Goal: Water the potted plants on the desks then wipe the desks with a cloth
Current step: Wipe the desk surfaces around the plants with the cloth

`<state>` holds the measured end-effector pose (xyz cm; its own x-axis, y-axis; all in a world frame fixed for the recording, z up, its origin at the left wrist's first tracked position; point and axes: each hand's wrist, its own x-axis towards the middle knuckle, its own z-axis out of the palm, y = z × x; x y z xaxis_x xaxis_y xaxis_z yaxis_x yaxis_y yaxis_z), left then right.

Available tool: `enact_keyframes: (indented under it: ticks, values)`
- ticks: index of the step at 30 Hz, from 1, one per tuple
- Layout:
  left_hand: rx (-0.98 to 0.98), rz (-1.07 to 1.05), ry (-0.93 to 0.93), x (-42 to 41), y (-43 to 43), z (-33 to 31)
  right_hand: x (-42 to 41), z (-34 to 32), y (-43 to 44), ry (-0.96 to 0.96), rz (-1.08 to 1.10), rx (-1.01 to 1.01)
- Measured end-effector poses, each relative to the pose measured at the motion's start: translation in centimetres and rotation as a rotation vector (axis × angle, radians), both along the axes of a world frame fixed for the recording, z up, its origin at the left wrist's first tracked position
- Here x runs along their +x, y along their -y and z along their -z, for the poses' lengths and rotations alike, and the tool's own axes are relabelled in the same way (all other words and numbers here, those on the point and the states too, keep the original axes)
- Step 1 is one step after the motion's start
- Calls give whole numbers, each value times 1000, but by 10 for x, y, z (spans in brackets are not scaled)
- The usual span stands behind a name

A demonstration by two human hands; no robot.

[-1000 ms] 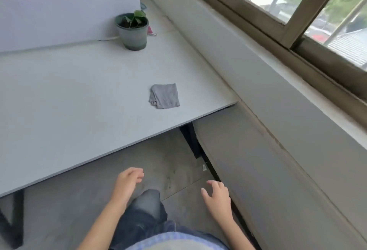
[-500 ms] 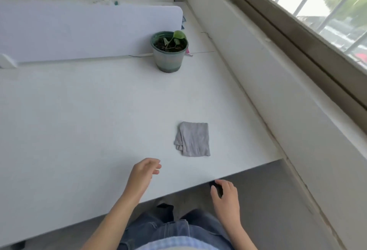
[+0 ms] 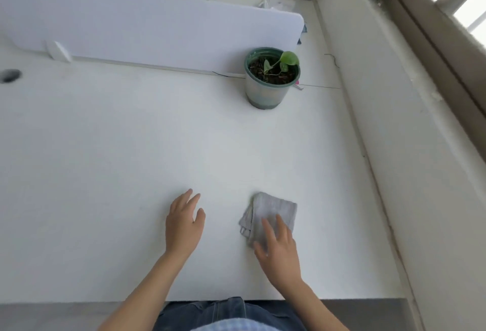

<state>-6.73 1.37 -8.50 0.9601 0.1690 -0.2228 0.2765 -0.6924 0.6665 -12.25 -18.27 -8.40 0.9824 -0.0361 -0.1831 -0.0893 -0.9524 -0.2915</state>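
Note:
A folded grey cloth (image 3: pixel 273 209) lies on the white desk (image 3: pixel 131 159) near its front edge. My right hand (image 3: pixel 278 249) rests flat on the cloth's near part, fingers spread over it, not gripping it. My left hand (image 3: pixel 184 223) hovers open over the bare desk to the left of the cloth, holding nothing. A small green plant in a grey-green pot (image 3: pixel 268 86) stands at the back right of the desk, far from both hands.
A white divider panel (image 3: pixel 157 28) runs along the desk's back edge. A wall and window sill (image 3: pixel 420 120) border the desk on the right. A dark cable hole (image 3: pixel 10 75) sits at the far left. Small clutter lies behind the panel.
I have stepped up to the desk. Both hands rose from below the desk edge; the right hand landed on the cloth, the left moved over the desk.

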Motion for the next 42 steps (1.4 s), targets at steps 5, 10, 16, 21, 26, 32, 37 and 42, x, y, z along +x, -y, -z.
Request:
enact_keyframes:
  ticks: [5, 10, 16, 21, 26, 32, 37, 42]
  values:
    - [280, 80, -40, 41, 27, 18, 28, 20, 6, -56, -58, -133]
    - [479, 89, -124, 55, 38, 33, 94, 29, 40, -120, 8, -98]
    - [521, 32, -51, 56, 38, 41, 235, 23, 78, -55, 126, -42]
    - [504, -29, -44, 55, 38, 45, 314, 25, 86, -61, 121, -61]
    - [493, -59, -18, 56, 38, 47, 308, 35, 84, 10, 98, -73]
    - [517, -68, -8, 56, 39, 49, 256, 31, 32, -29, -245, 5]
    - [533, -67, 21, 57, 39, 50, 305, 24, -15, -95, -520, 25]
    - [555, -70, 65, 56, 36, 55, 345, 27, -50, -92, -306, -36]
